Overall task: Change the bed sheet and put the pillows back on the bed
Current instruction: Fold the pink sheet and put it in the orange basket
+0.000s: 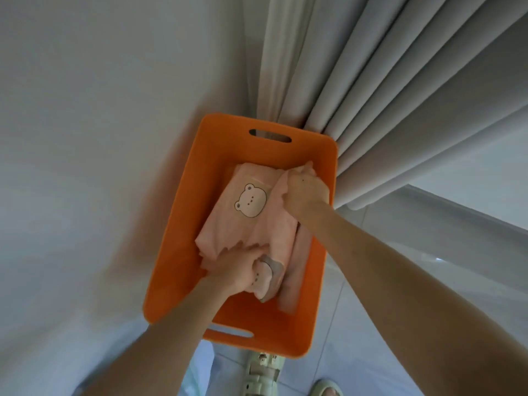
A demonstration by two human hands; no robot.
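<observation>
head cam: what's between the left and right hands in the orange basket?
Head view: only the pink folded sheet, bear print facing up, spans the gap between the left hand and right hand. Both grip it inside the orange basket.

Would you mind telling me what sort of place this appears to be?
Likely a bedroom at home: long pleated curtains hang to a tiled floor, and an orange basket holds folded pink sheets.
</observation>
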